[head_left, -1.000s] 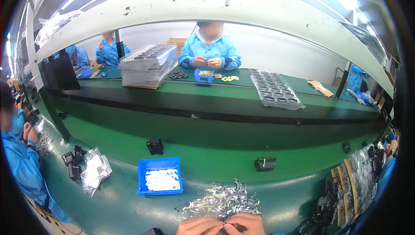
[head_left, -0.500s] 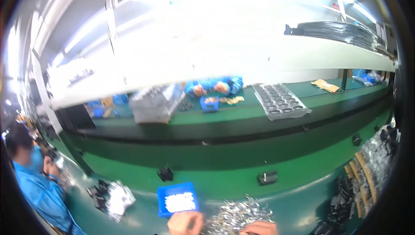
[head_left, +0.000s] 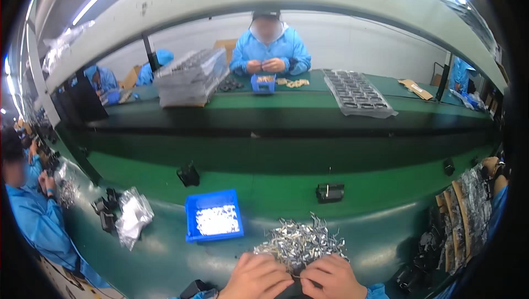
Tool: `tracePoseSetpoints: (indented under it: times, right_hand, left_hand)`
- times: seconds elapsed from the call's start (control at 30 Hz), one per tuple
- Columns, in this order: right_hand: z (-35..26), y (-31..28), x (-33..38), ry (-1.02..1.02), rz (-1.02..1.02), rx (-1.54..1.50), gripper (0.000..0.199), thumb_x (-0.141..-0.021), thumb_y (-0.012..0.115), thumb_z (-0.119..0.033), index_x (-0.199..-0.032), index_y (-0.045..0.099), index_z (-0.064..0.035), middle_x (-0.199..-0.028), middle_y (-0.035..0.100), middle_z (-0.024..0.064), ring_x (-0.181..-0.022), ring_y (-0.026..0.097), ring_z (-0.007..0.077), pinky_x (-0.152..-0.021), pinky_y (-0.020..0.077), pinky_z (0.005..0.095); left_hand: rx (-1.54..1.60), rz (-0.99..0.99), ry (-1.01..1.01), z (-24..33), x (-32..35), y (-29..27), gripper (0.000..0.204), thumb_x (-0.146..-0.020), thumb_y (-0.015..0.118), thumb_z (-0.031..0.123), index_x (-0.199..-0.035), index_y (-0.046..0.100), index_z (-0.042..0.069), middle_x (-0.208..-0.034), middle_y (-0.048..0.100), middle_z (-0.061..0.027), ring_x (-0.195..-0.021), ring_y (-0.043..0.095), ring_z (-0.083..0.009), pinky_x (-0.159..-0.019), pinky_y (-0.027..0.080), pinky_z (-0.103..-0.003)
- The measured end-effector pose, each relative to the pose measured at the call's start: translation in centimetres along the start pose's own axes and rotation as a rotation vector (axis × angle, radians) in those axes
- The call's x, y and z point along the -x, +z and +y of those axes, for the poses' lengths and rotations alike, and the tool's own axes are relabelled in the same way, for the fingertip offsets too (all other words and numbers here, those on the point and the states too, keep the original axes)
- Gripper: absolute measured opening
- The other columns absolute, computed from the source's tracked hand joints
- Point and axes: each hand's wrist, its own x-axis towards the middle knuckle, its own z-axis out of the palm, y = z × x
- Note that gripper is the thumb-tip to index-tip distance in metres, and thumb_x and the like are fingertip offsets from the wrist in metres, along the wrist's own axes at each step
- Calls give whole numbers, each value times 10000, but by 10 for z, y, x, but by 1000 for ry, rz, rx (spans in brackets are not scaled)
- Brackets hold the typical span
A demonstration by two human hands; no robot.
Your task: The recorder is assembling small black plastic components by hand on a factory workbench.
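Observation:
At the lower edge my left hand [head_left: 259,277] and my right hand [head_left: 333,278] come close together, fingers curled and pinching. Whatever lies between the fingertips is too small and covered to name; a dark shape shows just below them. Right behind my hands a loose heap of small silvery metal pieces [head_left: 306,238] is spread on the green bench [head_left: 182,268]. A blue plastic bin [head_left: 191,224], left of the heap, contains many small white pieces [head_left: 217,221].
Black molded parts [head_left: 330,193] stand on the green belt [head_left: 264,167] beyond the bench. Clear plastic bags [head_left: 134,216] lie at left, beside a co-worker [head_left: 36,222]. Cardboard dividers [head_left: 460,219] and black parts are stacked at right. Another person [head_left: 270,48] sits opposite, behind a shelf beam.
The view has tipped downward, showing the person opposite. My left hand has moved away from the blue bin to the front of the heap, close to my right hand.

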Motion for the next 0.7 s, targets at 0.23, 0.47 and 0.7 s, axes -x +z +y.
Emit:
tracePoseSetpoints:
  times: [0.23, 0.47, 0.7]
  right_hand:
    - [7, 5, 6, 14, -42, -71, 100, -827, 760, -72, -898, 697, -43, -898, 673, 110, -809, 658, 328, -727, 520, 427]
    - [6, 4, 13, -4, -105, -30, 122, -826, 774, -73, -928, 709, -58, -959, 697, 98, -854, 672, 316, -769, 547, 422]
    - [4, 14, 17, 383, -80, -597, 99, -919, 781, -67, -970, 708, -23, -985, 753, 116, -872, 721, 229, -789, 559, 353]
  left_hand:
    - [229, -55, -170, 4, 1, -4, 184, -828, 840, 197, -958, 747, 105, -1033, 707, -50, -995, 629, -275, -881, 444, -429]
    - [267, -20, -131, -4, 12, 10, 108, -853, 811, 114, -898, 717, 89, -941, 709, -41, -945, 635, -277, -860, 449, -409]
    - [453, 28, -288, -4, 10, 7, 74, -893, 774, 70, -926, 718, 34, -884, 684, -96, -812, 631, -270, -772, 486, -368]
